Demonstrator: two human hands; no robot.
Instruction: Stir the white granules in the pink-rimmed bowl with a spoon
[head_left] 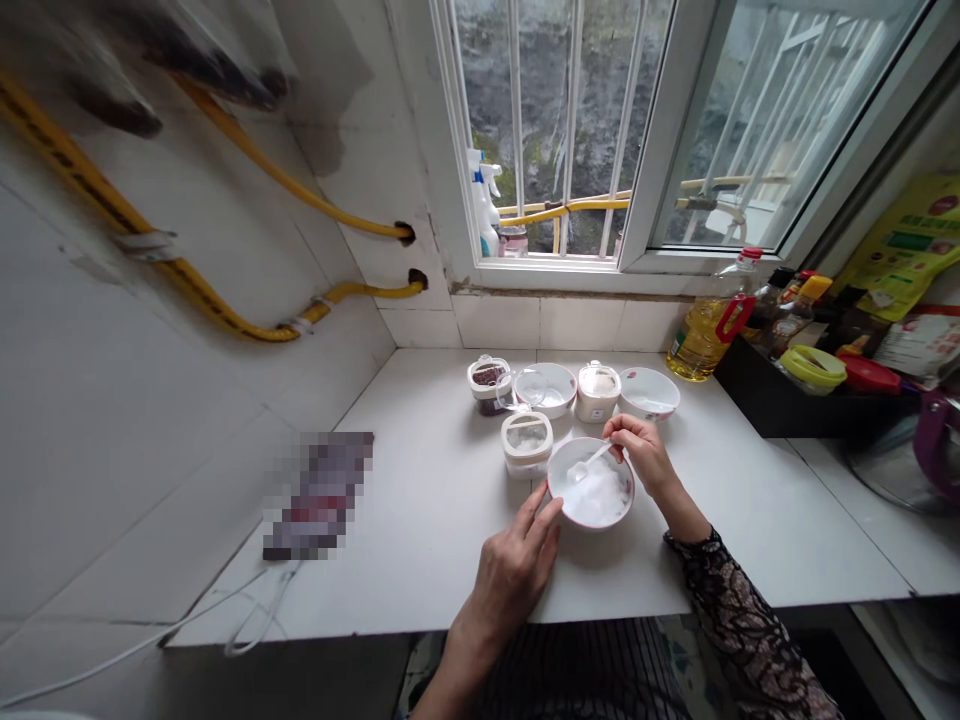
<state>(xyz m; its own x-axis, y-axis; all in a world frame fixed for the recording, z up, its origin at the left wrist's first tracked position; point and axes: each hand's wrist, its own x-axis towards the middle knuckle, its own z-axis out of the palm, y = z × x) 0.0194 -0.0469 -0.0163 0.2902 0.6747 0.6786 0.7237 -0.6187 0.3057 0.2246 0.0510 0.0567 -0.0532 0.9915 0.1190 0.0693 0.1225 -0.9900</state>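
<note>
Spoon point(590, 465) in right grip point(636, 450)

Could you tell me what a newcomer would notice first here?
Probably the white bowl near the counter's front, with white grains inside; the left hand steadies its rim while the right hand holds a white spoon in it. Next, the yellow pipe crossing the left wall.

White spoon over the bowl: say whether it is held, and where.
Held: the right hand grips the white spoon by its handle end, its bowl-shaped tip down in the bowl of white grains.
</note>
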